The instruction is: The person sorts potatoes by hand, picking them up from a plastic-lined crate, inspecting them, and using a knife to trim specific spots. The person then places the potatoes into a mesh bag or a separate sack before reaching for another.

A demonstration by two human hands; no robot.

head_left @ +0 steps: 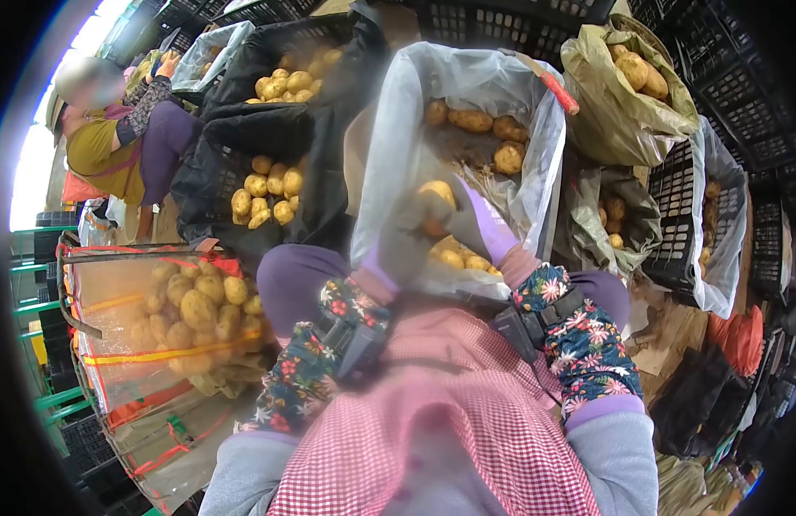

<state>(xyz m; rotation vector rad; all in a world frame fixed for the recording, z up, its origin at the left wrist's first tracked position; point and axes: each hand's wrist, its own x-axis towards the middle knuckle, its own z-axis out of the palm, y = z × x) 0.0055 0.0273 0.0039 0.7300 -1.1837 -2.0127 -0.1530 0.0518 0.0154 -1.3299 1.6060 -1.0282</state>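
Obs.: right hand [477, 215], purple glove and floral sleeve, is reaching into the translucent white plastic bag [389, 146]. One yellow oval potato [437, 196] lies just left of its grip, touching or nearly so. Long axis approx. upright in view. Grip state: cannot tell, fingers blurred. Left hand [398, 239] sits at the bag's near wall, veiled by film, so its grip is likewise undeterminable. Further brown potatoes [488, 129] lie deeper in the bag. A seated second person [114, 142] is far left, well apart.
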